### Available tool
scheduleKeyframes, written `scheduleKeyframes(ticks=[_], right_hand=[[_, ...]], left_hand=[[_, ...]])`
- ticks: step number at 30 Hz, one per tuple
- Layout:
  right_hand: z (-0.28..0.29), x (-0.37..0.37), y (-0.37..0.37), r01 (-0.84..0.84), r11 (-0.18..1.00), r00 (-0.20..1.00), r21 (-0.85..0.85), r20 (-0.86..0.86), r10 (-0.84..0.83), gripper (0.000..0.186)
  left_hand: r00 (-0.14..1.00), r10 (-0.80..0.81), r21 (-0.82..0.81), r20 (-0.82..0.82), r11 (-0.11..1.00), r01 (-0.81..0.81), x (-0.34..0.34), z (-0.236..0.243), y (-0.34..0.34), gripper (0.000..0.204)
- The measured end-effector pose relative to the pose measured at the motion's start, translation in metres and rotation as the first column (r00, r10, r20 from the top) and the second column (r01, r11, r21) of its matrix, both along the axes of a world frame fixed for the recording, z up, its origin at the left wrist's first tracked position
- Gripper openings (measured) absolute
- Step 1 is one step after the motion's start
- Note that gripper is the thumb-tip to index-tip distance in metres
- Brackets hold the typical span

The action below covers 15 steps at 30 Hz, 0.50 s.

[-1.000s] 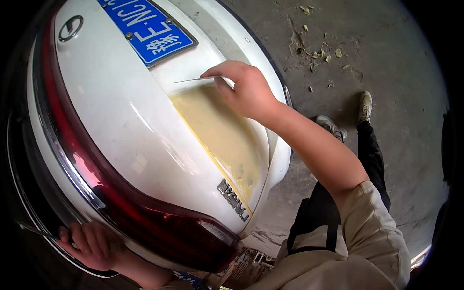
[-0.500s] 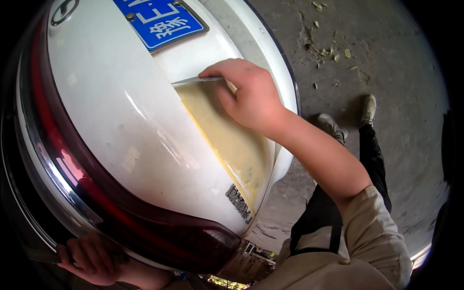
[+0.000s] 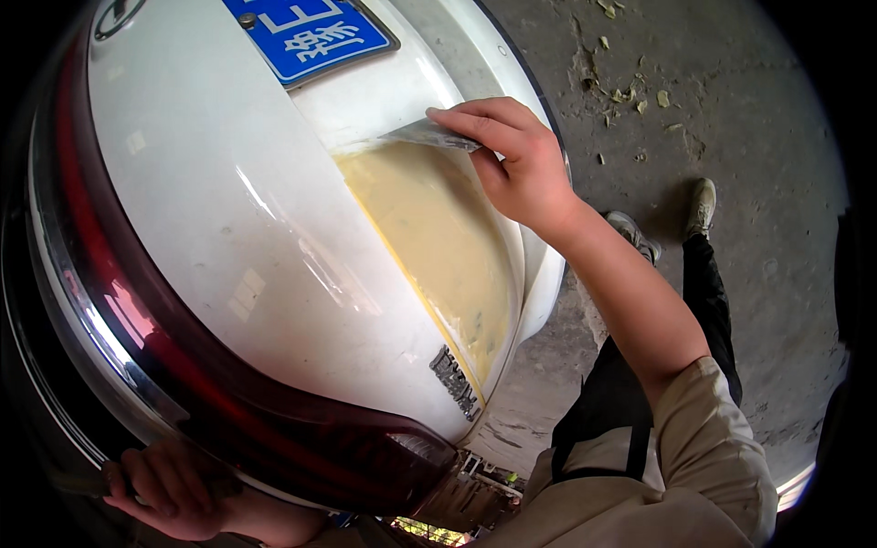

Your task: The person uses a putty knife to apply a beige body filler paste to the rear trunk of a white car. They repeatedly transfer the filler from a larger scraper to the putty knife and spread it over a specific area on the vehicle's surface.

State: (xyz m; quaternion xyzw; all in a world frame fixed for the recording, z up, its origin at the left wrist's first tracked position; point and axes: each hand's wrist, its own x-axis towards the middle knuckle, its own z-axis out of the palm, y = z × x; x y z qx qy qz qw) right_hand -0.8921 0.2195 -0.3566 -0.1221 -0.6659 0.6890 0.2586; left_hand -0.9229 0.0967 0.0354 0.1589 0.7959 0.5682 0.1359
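Note:
My right hand (image 3: 525, 160) pinches a thin grey putty scraper (image 3: 425, 135) between fingers and thumb. The scraper's edge is at the upper end of a smooth yellow putty patch (image 3: 438, 247) on the white car's rear panel (image 3: 228, 210). A straight yellow line borders the patch along the panel seam, and a grey emblem (image 3: 454, 379) sits by its lower end. Down at the lower left, in shadow, my left hand (image 3: 169, 493) is closed round something dark that I cannot make out, near the dark red tail light (image 3: 274, 393).
A blue licence plate (image 3: 315, 41) is above the patch. The bumper (image 3: 539, 301) curves along the panel's right side. Dry flakes (image 3: 630, 96) lie on the grey concrete floor (image 3: 767, 137). My legs and shoes (image 3: 701, 205) show at the right.
My right hand has moved right and slightly up with the scraper, whose flat face now shows more. The upper part of the patch is more exposed. My left hand stays about where it was.

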Motion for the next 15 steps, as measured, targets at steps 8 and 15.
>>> scheduleKeyframes(ticks=[8, 15], right_hand=[[-0.015, 0.007, -0.012, -0.010, 0.999, 0.991, -0.038, 0.136, 0.015, 0.040], [-0.019, 0.006, -0.029, 0.031, 0.990, 0.979, -0.138, 0.203, -0.002, 0.040]], left_hand=[[0.994, 0.049, 0.004, -0.094, 0.999, -0.049, 0.000, -0.002, -0.005, 0.030], [0.987, 0.080, -0.034, -0.139, 0.996, -0.085, 0.002, -0.006, 0.000, 0.028]])
